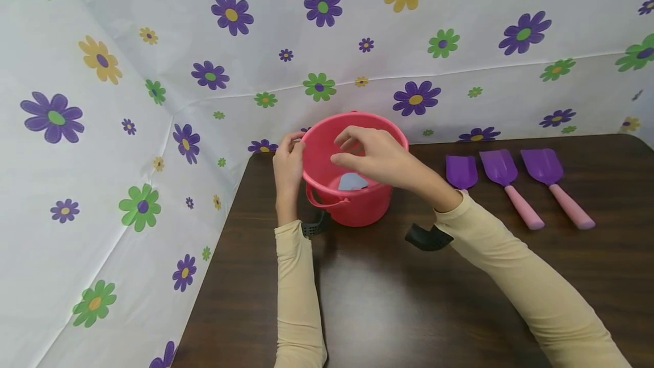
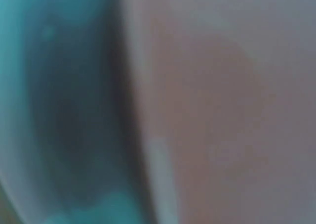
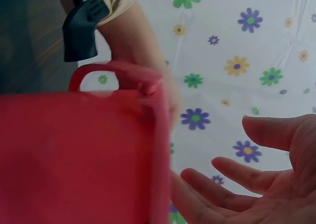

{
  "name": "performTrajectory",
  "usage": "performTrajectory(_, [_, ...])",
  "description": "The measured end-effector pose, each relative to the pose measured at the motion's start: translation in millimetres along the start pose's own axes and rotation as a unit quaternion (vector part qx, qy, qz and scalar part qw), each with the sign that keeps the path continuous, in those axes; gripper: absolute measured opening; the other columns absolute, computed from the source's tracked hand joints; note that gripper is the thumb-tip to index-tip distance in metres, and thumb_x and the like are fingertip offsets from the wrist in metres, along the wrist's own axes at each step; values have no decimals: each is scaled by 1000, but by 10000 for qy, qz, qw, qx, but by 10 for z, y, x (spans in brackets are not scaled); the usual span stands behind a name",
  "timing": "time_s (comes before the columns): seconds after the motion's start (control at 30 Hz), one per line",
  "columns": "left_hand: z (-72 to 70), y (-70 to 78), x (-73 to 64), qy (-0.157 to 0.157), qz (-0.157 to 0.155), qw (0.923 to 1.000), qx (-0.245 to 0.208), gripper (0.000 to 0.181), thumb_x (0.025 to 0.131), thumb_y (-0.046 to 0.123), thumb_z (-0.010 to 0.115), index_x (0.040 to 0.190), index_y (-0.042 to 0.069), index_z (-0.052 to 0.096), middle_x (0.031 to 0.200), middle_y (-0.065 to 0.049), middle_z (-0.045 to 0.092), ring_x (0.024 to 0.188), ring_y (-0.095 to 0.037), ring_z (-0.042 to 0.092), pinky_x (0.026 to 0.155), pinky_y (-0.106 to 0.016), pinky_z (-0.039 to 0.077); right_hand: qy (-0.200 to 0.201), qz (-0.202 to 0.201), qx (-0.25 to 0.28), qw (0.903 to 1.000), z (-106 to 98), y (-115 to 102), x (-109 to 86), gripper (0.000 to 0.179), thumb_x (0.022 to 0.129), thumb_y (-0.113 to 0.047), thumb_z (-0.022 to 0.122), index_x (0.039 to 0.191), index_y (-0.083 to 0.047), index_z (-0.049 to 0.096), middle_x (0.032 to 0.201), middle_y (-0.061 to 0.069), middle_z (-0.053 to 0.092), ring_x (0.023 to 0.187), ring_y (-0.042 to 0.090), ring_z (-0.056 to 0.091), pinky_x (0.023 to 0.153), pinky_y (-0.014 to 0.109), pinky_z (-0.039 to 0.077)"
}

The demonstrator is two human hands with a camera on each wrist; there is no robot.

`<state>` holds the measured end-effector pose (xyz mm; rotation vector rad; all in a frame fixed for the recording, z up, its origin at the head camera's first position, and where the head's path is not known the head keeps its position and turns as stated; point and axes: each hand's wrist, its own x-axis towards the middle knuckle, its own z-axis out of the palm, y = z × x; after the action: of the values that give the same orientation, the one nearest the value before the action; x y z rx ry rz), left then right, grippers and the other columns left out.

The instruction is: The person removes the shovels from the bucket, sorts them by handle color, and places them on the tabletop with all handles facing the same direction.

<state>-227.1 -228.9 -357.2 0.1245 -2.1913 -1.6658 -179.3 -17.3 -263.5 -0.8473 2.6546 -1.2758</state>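
Note:
A pink plastic bucket [image 1: 364, 209] stands upright near the back of the table, its handle lowered at the front left. My left hand [image 1: 288, 168] grips the bucket's rim on the left side. Over the bucket's opening hovers my right hand [image 1: 377, 155], fingers loosely bent and thumb apart, holding nothing. Inside the bucket lies a flat, pale blue piece [image 1: 351, 181], partly hidden by the front rim. In the right wrist view, the bucket's red-pink wall [image 3: 74, 159] fills the lower left, beside the right hand's spread fingers. The left wrist view is only a close blur.
Three purple toy shovels with pink handles lie in a row on the right: a left one [image 1: 461, 171], a middle one [image 1: 499, 168] and a right one [image 1: 543, 166]. My right arm covers the left one's handle. A flower-patterned white sheet [image 1: 265, 72] hangs behind the dark wooden table [image 1: 245, 300].

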Motion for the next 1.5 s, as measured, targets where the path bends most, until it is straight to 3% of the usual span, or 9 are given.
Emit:
performTrajectory(0.07, [6, 3, 4, 23, 20, 10000, 54, 34, 102, 19, 52, 129, 6, 68, 115, -16, 73, 99, -30, 69, 87, -44, 58, -117, 76, -47, 9999, 12, 45, 32, 39, 95, -24, 71, 126, -2, 65, 120, 13, 72, 113, 29, 67, 92, 46, 56])
performTrajectory(0.3, [14, 9, -8, 23, 14, 9999, 135, 35, 101, 19, 51, 128, 7, 69, 114, -15, 73, 98, -31, 68, 85, -44, 56, -689, 160, -401, 9967, 88, 185, 142, 39, 95, -25, 71, 124, 1, 67, 111, 13, 73, 73, 21, 68, 75, 38, 59])
performTrajectory(0.57, [36, 18, -4, 14, 20, 9999, 157, 35, 101, 19, 51, 128, 6, 69, 114, -15, 73, 98, -29, 68, 86, -44, 56, -905, 268, -683, 9932, 167, 295, 208, 33, 96, -24, 71, 116, 1, 71, 99, 10, 74, 81, 23, 65, 76, 36, 57])
performTrajectory(1.1, [2, 32, 5, 23, -19, 9998, 207, 35, 102, 19, 51, 129, 7, 69, 117, -15, 73, 100, -30, 68, 88, -45, 56, -1675, 346, -919, 9810, 215, 338, 272, 33, 93, -23, 73, 115, 1, 71, 77, 5, 68, 67, 19, 64, 69, 30, 55])
performTrajectory(1.27, [-8, 33, 13, 22, 8, 9997, 230, 35, 101, 19, 51, 129, 7, 69, 115, -15, 73, 99, -30, 68, 87, -44, 56, -2032, 578, -1192, 9701, 229, 325, 315, 28, 92, -20, 70, 111, 0, 72, 76, 4, 65, 67, 17, 61, 69, 30, 53])
performTrajectory(1.5, [-10, 32, 5, 20, -26, 9998, 210, 35, 101, 19, 51, 129, 7, 69, 115, -15, 73, 99, -30, 68, 87, -44, 56, -2232, 1020, -1356, 9599, 251, 344, 398, 22, 89, -9, 69, 107, 2, 71, 87, 9, 69, 76, 22, 63, 73, 33, 57])
